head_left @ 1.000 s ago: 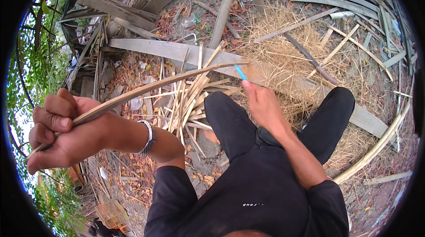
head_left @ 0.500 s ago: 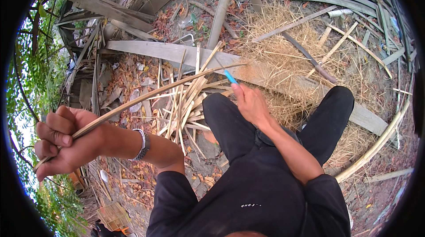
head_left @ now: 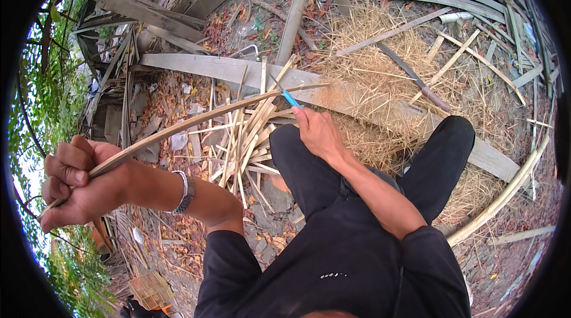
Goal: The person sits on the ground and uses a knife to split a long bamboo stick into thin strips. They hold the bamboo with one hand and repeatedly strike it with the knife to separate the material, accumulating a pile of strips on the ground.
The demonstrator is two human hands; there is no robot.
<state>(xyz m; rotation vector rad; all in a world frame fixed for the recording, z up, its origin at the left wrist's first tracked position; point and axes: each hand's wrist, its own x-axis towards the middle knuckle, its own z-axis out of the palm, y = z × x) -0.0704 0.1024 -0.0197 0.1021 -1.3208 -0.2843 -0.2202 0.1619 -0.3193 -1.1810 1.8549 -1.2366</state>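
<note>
At the far left, my left hand is closed round one end of a long thin bamboo strip. The strip slopes up to the right, and its far end lies over the grey plank. My right hand grips a knife with a light blue handle. The thin blade points up and left beside the strip; whether its edge touches the strip I cannot tell. Under the strip lies a loose pile of split bamboo sticks.
Straw-coloured shavings heap up beyond my knees. On them rests a long dark blade with a brown wooden handle. A curved pale pole lies at the right. Wooden posts stand ahead, and weathered boards are stacked at the far left.
My right hand has moved left along the strip with the knife. My left hand has shifted slightly left and up, still holding the strip.
</note>
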